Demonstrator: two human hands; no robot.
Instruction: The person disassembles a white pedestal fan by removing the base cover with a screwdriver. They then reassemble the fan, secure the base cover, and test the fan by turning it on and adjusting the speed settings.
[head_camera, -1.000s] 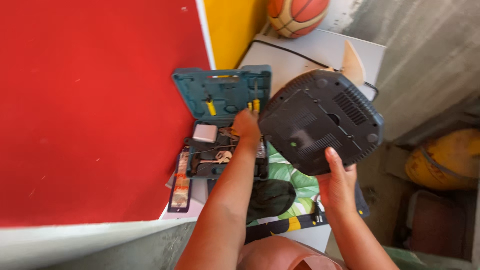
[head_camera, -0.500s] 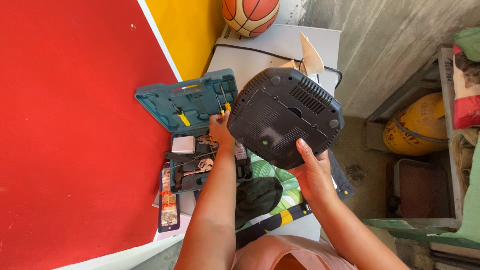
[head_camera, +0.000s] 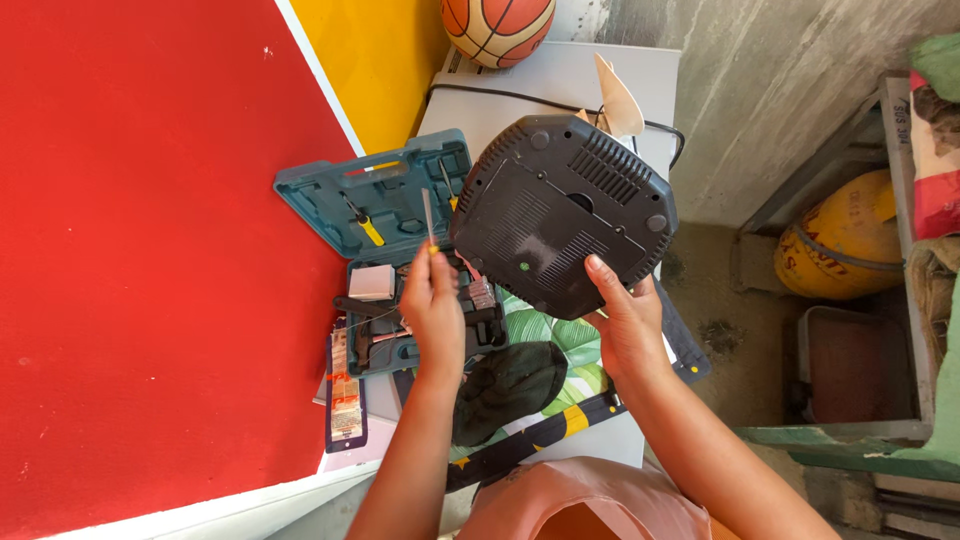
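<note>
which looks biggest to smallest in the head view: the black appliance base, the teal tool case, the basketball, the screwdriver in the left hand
1. Teal tool case, open, though partly hidden.
2. Black appliance base, close to it in size; held nearer the camera, so this order is unsure.
3. Basketball, cut off by the frame edge.
4. Screwdriver in the left hand.

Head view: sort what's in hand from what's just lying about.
In use:
left hand holding a screwdriver
right hand holding the black device, underside up
open tool case

Lying about:
basketball
dark cloth
yellow container
</note>
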